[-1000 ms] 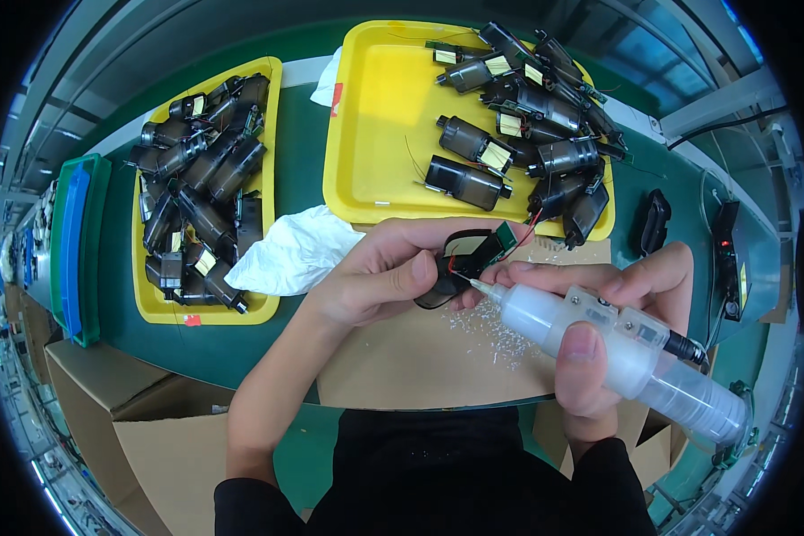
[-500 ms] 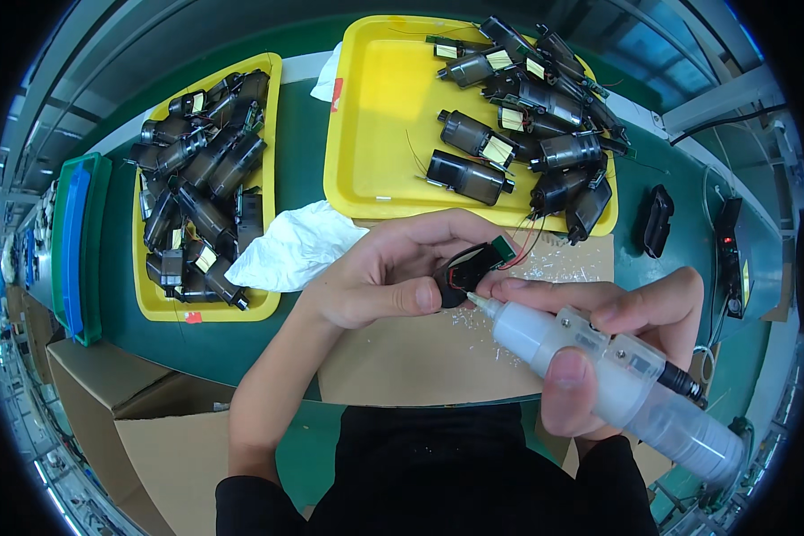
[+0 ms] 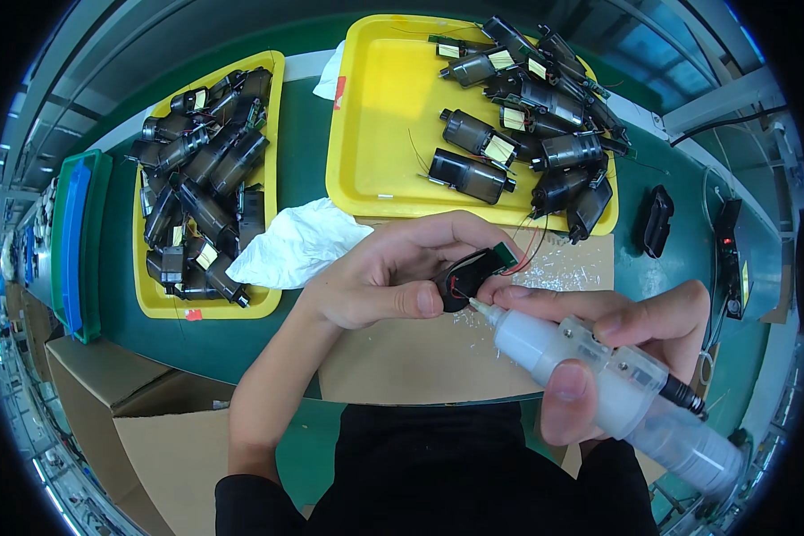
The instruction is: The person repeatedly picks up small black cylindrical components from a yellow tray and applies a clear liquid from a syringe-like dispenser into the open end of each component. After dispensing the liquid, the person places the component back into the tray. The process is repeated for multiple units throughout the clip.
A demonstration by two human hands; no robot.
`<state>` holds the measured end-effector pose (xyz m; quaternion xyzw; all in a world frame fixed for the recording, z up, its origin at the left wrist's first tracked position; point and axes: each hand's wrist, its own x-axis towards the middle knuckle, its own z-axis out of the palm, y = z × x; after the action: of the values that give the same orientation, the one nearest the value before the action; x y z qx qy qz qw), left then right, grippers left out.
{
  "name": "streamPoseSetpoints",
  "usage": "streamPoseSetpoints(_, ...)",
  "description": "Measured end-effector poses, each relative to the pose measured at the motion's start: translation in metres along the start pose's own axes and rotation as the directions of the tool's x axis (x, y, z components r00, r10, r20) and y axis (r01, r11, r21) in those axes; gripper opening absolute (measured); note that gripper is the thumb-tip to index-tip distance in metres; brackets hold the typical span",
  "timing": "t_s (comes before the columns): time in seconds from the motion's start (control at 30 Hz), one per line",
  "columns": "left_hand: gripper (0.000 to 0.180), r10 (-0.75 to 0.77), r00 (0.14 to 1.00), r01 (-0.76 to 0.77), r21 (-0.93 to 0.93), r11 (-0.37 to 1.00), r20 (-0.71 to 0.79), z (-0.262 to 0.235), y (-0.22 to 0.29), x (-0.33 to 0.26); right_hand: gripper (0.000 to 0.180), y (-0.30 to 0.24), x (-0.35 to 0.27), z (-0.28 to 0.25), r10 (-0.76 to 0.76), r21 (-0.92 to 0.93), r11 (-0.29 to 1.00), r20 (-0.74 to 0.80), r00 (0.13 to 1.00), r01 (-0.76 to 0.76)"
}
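My left hand (image 3: 393, 277) is closed around a small black housing (image 3: 466, 279) with a green circuit board (image 3: 506, 257) at its upper end. Thin red and black wires (image 3: 534, 248) trail from the board. In my right hand (image 3: 634, 344) lies a clear and white dispensing syringe (image 3: 590, 375), gripped between thumb and fingers. Its narrow tip (image 3: 479, 305) points up and left at the housing's lower end; whether it touches, I cannot tell. Part of the housing is hidden by my left fingers.
Yellow trays hold many dark translucent units: one left (image 3: 275, 179), one ahead (image 3: 366, 116). A white cloth (image 3: 299, 246) lies between them. Under my hands is a cardboard sheet (image 3: 402, 362) with white scraps. A black shell (image 3: 657, 221) is at right; an open carton (image 3: 174, 447) stands at lower left.
The syringe tip has drawn slightly down and away from the housing's opening, and my right hand has shifted a little. The housing has turned slightly in my left hand.
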<state>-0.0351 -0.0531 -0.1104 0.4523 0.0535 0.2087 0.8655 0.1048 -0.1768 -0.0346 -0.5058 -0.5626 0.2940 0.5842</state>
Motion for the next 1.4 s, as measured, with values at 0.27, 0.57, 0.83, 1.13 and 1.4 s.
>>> streamPoseSetpoints(0.27,0.067,0.015,1.000,-0.013,0.071,0.997,-0.028,-0.004,0.000,-0.004,0.039,-0.004,0.008,-0.002,0.008,-0.168,0.986,0.035,0.999,-0.002)
streamPoseSetpoints(0.57,0.061,-0.022,1.000,0.024,0.074,0.997,-0.022,-0.005,0.003,-0.004,0.038,0.000,0.004,0.003,-0.048,-0.097,0.994,-0.031,0.998,0.045)
streamPoseSetpoints(0.83,0.063,-0.031,0.999,0.032,0.058,0.998,-0.020,-0.004,0.005,-0.005,0.036,0.003,0.006,-0.002,-0.060,-0.061,0.996,0.031,0.998,0.062)
streamPoseSetpoints(1.13,0.065,-0.052,0.998,0.053,0.056,0.997,-0.027,-0.003,0.007,-0.004,0.035,-0.004,0.007,-0.006,0.018,-0.016,1.000,0.074,0.997,-0.017)
streamPoseSetpoints(1.4,0.066,-0.067,0.998,0.067,0.061,0.996,-0.004,-0.005,0.009,-0.004,0.036,-0.001,0.005,-0.007,0.009,-0.015,1.000,0.067,0.998,-0.008)
